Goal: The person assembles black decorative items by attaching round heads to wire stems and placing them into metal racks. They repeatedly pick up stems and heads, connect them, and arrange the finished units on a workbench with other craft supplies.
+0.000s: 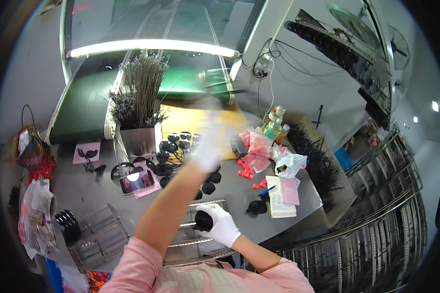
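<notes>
My right hand [221, 225], in a white glove, is closed around a glossy black rounded piece [203, 221], perhaps a dark lens or part of sunglasses. It is over a metal wire rack [181, 250] at the table's near edge. My left hand [211, 141], also gloved in white, reaches far forward over a yellow board [181, 118]. Motion smears its fingers, and dark blurred streaks show just beyond it. Close to the left wrist, several black round lens-like pieces [164, 156] lie in a cluster.
A metal bin [138, 140] of thin wire rods [144, 83] stands before a green conveyor belt [85, 102]. A phone [136, 182] lies left of centre; another rack [97, 233] is nearer. On the right are a notebook [280, 207], red pieces [245, 172] and bottles [274, 128].
</notes>
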A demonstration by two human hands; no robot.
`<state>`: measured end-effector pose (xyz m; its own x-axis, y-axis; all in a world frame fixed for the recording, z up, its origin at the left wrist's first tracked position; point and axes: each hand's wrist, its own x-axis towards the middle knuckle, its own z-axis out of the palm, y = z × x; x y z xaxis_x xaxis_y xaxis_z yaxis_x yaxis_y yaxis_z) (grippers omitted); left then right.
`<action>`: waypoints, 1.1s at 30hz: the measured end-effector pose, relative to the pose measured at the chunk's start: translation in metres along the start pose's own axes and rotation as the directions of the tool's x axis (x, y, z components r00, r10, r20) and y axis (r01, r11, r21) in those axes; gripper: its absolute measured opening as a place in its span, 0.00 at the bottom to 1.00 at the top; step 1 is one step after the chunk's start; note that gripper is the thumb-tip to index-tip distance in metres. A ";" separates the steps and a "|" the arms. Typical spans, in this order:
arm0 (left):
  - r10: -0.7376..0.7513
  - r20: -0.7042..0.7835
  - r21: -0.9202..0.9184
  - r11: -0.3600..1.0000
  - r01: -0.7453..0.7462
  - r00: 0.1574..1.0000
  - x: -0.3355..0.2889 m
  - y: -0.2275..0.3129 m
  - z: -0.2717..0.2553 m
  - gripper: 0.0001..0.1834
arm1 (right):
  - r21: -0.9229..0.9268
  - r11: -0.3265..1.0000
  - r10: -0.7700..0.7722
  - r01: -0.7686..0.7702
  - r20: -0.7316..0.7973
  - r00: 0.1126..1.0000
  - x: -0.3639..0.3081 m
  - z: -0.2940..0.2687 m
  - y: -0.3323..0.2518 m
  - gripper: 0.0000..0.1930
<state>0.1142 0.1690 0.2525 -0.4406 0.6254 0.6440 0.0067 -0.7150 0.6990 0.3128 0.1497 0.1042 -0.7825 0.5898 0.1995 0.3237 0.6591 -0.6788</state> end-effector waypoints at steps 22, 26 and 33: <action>-0.836 0.331 -0.011 0.460 0.888 0.438 -0.232 -0.011 -0.126 0.19 | 0.469 0.805 -0.399 0.362 -0.022 0.917 0.024 0.025 -0.034 0.45; -0.933 0.190 0.122 0.332 0.935 0.307 -0.248 -0.006 -0.141 0.11 | 0.541 0.837 -0.296 0.088 0.311 0.903 0.021 0.046 -0.018 0.46; -0.951 0.010 0.218 0.305 0.927 0.310 -0.267 -0.028 -0.140 0.06 | 0.698 0.609 0.048 -0.376 0.440 0.897 0.023 0.068 -0.011 0.40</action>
<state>0.1058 -0.0213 0.0178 -0.1342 0.8769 -0.4616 -0.2106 0.4299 0.8780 0.2553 0.1244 0.0684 -0.9201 0.3551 -0.1651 0.1200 -0.1457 -0.9820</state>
